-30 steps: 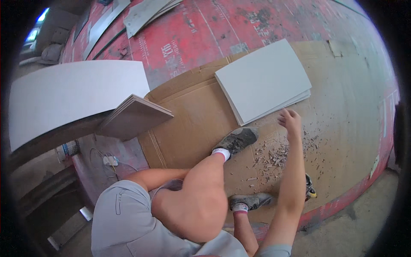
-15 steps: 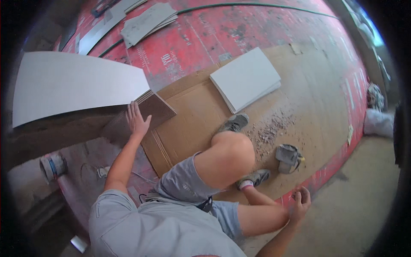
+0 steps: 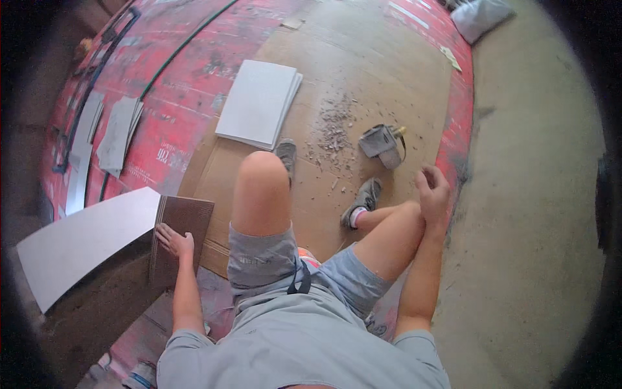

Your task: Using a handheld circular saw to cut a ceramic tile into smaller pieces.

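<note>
My left hand (image 3: 175, 241) lies with fingers apart against a brown panel (image 3: 188, 217), which stands at the end of a large white-topped slab or stack (image 3: 97, 243). Nothing is gripped in it. My right hand (image 3: 434, 191) is above my right knee, its wrist by the knee and its fingers curled toward the thumb. Whether something small is between those fingers I cannot make out. Ahead of my feet, a grey boxy tool (image 3: 382, 146) with a yellow part sits on the cardboard (image 3: 259, 188). White square tiles (image 3: 256, 104) lie stacked beyond my left foot.
Grey rubble bits (image 3: 335, 126) are scattered between the tiles and the tool. Grey offcut pieces (image 3: 120, 136) rest on the red floor sheeting (image 3: 172, 117) at the left, crossed by a green hose (image 3: 175, 55). A pale sack (image 3: 479, 16) lies at the far right.
My view has swung to the right, so the tiles and tool appear farther left. My left hand stays at the brown panel; my right hand appears higher in view, still by the knee.
</note>
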